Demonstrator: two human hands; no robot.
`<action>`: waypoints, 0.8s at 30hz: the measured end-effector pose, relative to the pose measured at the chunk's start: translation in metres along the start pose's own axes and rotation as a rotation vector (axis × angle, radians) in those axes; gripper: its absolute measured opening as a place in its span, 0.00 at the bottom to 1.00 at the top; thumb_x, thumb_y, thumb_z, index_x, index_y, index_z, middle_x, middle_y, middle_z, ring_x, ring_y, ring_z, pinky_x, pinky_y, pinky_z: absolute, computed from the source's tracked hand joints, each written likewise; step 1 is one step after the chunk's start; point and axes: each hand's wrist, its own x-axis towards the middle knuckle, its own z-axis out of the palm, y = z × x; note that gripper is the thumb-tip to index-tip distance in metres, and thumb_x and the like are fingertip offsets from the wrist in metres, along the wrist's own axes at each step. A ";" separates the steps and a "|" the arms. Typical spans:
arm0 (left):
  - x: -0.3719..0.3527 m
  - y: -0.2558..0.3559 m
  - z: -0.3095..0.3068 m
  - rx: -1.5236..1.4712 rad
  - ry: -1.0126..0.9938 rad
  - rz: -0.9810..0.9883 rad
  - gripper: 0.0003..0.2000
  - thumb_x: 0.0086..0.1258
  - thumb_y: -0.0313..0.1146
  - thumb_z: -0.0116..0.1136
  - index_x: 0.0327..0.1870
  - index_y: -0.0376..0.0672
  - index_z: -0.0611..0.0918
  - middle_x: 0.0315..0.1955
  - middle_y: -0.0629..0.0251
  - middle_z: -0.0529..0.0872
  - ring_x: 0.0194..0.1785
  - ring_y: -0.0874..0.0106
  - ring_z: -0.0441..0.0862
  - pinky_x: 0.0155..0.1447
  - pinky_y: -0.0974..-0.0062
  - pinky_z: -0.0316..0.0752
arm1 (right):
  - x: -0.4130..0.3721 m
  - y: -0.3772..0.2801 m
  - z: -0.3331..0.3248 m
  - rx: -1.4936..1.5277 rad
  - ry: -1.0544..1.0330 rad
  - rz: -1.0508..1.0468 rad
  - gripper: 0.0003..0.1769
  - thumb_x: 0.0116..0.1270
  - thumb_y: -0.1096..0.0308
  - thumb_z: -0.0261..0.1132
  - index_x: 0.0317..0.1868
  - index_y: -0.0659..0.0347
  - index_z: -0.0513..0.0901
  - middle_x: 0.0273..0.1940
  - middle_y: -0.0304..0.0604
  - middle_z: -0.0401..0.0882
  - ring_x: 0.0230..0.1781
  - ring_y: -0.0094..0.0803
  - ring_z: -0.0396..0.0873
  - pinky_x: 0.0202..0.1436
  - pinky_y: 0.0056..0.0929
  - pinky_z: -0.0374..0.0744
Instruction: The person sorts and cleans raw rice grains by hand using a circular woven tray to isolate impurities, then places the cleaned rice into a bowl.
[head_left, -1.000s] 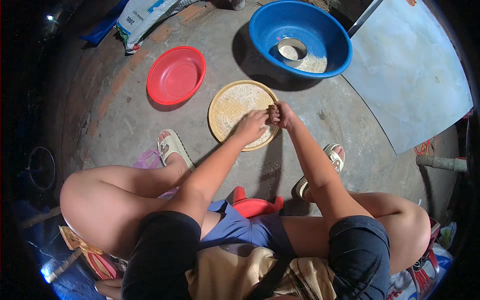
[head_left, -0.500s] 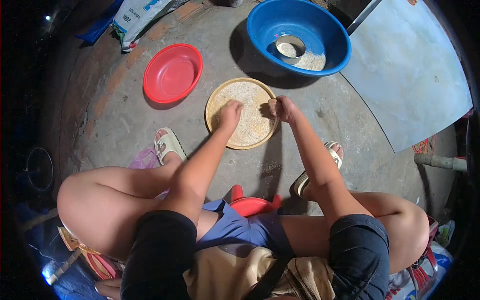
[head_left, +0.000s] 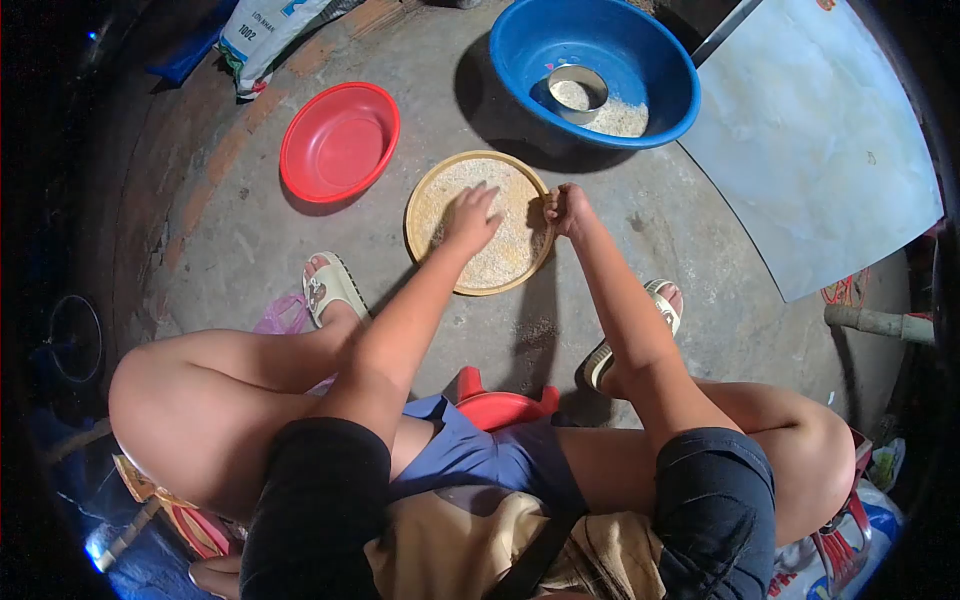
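A round, shallow winnowing tray [head_left: 486,291] with a yellowish rim lies on the concrete floor, spread with pale rice grains [head_left: 508,248]. Over the left half of the grains is my left hand [head_left: 472,217], palm down, fingers spread and right at the grain surface. My right hand [head_left: 568,210] is closed at the tray's right rim, fingers curled around the edge.
A red plastic basin [head_left: 345,150] stands to the upper left of the tray. Beyond it, a large blue basin [head_left: 520,75] holds a metal tin [head_left: 578,95] and loose rice. A pale marbled panel [head_left: 810,150] leans at the right. A red stool [head_left: 498,408] is below me.
My left hand has gone from bunched fingers to spread ones over the grains. My right hand stays at the rim. The whole view has shifted slightly.
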 end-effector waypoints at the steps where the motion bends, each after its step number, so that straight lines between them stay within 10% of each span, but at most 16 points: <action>1: -0.007 0.007 0.001 0.001 -0.001 0.000 0.23 0.65 0.43 0.52 0.61 0.49 0.70 0.64 0.58 0.65 0.66 0.57 0.60 0.68 0.60 0.56 | -0.004 -0.001 0.003 0.046 0.040 0.004 0.15 0.65 0.59 0.39 0.21 0.53 0.62 0.16 0.32 0.57 0.13 0.25 0.54 0.14 0.22 0.53; 5: -0.036 0.025 0.022 0.022 -0.144 0.342 0.22 0.64 0.40 0.54 0.60 0.49 0.72 0.64 0.60 0.65 0.67 0.58 0.59 0.69 0.61 0.56 | -0.001 -0.001 -0.008 0.053 0.042 -0.014 0.14 0.64 0.61 0.39 0.21 0.53 0.62 0.16 0.33 0.58 0.13 0.25 0.54 0.14 0.23 0.55; 10: -0.051 0.013 0.028 -0.074 -0.145 0.562 0.09 0.56 0.28 0.54 0.38 0.41 0.79 0.36 0.60 0.78 0.44 0.61 0.76 0.47 0.70 0.73 | -0.002 0.001 -0.006 0.032 0.047 -0.047 0.14 0.64 0.62 0.39 0.22 0.54 0.64 0.16 0.34 0.60 0.13 0.25 0.56 0.15 0.23 0.57; 19: 0.004 -0.010 -0.020 -0.363 0.237 -0.108 0.07 0.62 0.30 0.56 0.39 0.38 0.81 0.35 0.58 0.82 0.41 0.61 0.80 0.48 0.69 0.74 | 0.000 0.013 0.009 -0.172 -0.138 -0.002 0.19 0.69 0.64 0.34 0.34 0.66 0.70 0.24 0.44 0.72 0.21 0.34 0.72 0.25 0.28 0.75; 22: 0.023 0.015 -0.026 -0.837 -0.022 -0.054 0.12 0.61 0.33 0.59 0.44 0.41 0.81 0.43 0.56 0.81 0.48 0.62 0.78 0.52 0.70 0.73 | -0.023 0.022 0.030 -0.128 -0.088 0.046 0.22 0.71 0.63 0.33 0.41 0.71 0.70 0.29 0.48 0.75 0.27 0.37 0.77 0.34 0.30 0.81; 24: 0.026 0.030 -0.030 -0.609 0.015 0.112 0.15 0.60 0.35 0.60 0.47 0.42 0.80 0.47 0.55 0.79 0.52 0.61 0.76 0.55 0.69 0.71 | -0.023 0.023 0.030 -0.153 -0.100 0.048 0.23 0.71 0.63 0.32 0.44 0.72 0.70 0.31 0.49 0.75 0.29 0.38 0.79 0.38 0.31 0.82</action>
